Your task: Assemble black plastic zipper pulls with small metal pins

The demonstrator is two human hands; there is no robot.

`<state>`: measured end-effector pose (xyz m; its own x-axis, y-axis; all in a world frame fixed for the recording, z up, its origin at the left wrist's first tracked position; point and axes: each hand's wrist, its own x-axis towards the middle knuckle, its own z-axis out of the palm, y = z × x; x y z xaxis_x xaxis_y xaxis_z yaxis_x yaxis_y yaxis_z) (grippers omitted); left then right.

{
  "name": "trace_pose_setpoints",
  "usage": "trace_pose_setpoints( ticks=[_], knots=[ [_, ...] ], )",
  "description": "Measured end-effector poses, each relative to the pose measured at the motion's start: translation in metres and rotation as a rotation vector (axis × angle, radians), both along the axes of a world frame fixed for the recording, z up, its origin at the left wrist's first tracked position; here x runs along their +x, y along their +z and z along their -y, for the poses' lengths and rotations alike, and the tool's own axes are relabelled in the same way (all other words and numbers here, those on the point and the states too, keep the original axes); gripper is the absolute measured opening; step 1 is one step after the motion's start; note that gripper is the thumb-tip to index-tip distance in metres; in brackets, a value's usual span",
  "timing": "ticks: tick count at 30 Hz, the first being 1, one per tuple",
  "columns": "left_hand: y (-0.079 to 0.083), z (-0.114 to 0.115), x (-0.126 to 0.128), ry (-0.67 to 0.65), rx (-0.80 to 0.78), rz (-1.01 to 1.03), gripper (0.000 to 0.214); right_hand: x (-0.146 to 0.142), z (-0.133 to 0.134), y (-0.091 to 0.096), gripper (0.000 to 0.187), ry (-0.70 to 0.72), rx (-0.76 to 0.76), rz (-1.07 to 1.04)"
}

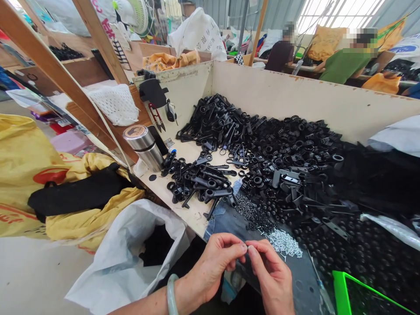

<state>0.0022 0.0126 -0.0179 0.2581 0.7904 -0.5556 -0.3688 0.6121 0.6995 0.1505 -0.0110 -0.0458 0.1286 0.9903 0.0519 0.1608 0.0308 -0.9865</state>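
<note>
My left hand point(215, 262) and my right hand point(272, 273) meet fingertip to fingertip above the near edge of the bench. Both are closed in a pinch. Whatever lies between the fingertips is too small to make out. Just beyond my right hand is a heap of small silvery pins point(285, 243). Behind it lie tiny black parts point(251, 212). A pile of black plastic handle-like pieces point(210, 181) spreads out farther left. To the right are many black balls point(331, 243) and, above them, black rings point(295, 144).
A steel flask point(143, 148) stands at the bench's left edge, near hanging red-handled snips point(156, 117). A white sack point(131, 258) gapes below left. At the lower right are a screwdriver point(323, 291) and a green-rimmed tray point(341, 293). Two people sit beyond the back board point(295, 89).
</note>
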Motion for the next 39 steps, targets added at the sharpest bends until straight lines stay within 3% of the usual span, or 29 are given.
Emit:
trace_pose_setpoints(
  ticks=[4, 11, 20, 39],
  knots=[
    [-0.002, -0.001, 0.004, 0.023, -0.02, 0.001, 0.024, 0.002, 0.002, -0.001, 0.015, -0.028, 0.002, 0.013],
    [-0.011, 0.006, 0.005, 0.131, -0.103, 0.055, 0.031, 0.004, 0.002, 0.009, 0.019, 0.039, 0.286, 0.387],
    [-0.008, 0.007, 0.006, 0.118, -0.141, 0.079, 0.027, 0.003, -0.001, 0.007, 0.02, 0.025, 0.486, 0.6],
    [-0.002, 0.008, 0.004, 0.069, -0.059, 0.077, 0.021, -0.003, -0.005, 0.008, 0.012, 0.009, 0.511, 0.657]
  ],
)
